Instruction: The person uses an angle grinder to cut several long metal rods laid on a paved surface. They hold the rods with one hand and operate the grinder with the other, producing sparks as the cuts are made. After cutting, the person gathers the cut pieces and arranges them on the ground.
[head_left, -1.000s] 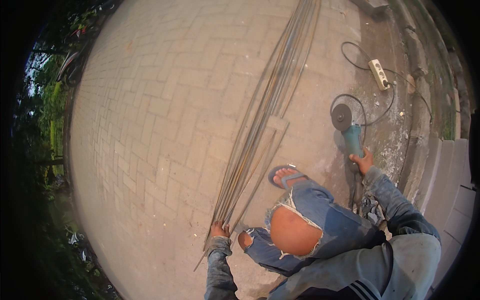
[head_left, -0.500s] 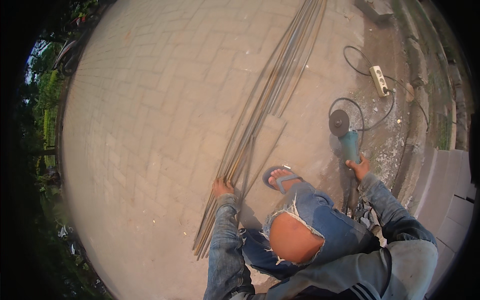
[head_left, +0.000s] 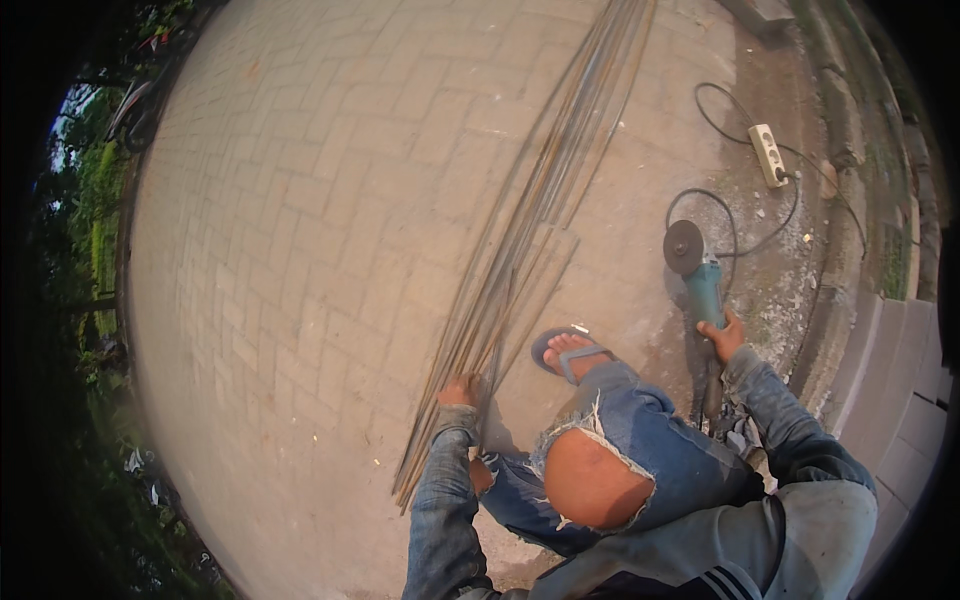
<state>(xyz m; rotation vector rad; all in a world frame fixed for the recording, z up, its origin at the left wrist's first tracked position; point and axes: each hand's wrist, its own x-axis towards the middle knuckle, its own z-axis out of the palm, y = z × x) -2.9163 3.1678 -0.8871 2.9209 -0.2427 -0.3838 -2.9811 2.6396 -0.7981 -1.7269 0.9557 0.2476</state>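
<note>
A long bundle of thin, rust-brown metal rods slants across the paving from the top of the view toward my knees. My left hand is closed around some of the rods close to their near end; its fingertips are partly hidden. To the right, my right hand grips the rear body of a teal angle grinder. The grinder's dark cutting disc points away from me, apart from the rods. Whether the disc is turning I cannot tell.
A black cable loops from the grinder to a white power strip beside the kerb. My sandalled foot rests between rods and grinder. Pale rubble bits litter the right side, near the stepped edge.
My left hand has shifted slightly right and away from me, and the near rods have moved and look smeared. My right hand still holds the grinder, nearly in place.
</note>
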